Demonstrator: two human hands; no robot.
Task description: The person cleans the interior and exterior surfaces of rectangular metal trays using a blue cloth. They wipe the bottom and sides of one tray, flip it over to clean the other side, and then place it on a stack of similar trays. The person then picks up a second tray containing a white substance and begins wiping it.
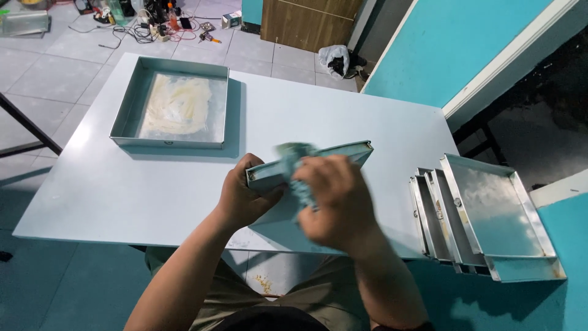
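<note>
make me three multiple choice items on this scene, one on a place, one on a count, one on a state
1. Where does the greased square pan sit?
A. far left part of the white table
B. on the floor
C. on the stack at the right

2. How many hands grip the tilted pan?
A. none
B. one
C. two

3. What state is the cloth in?
A. folded on the table
B. bunched in the right hand
C. hanging from the wall

Answers: 1 A, it rests alone at the table's far left. 2 B, only the left hand clasps its rim. 3 B, the right hand presses the blurred cloth on the pan.
</note>
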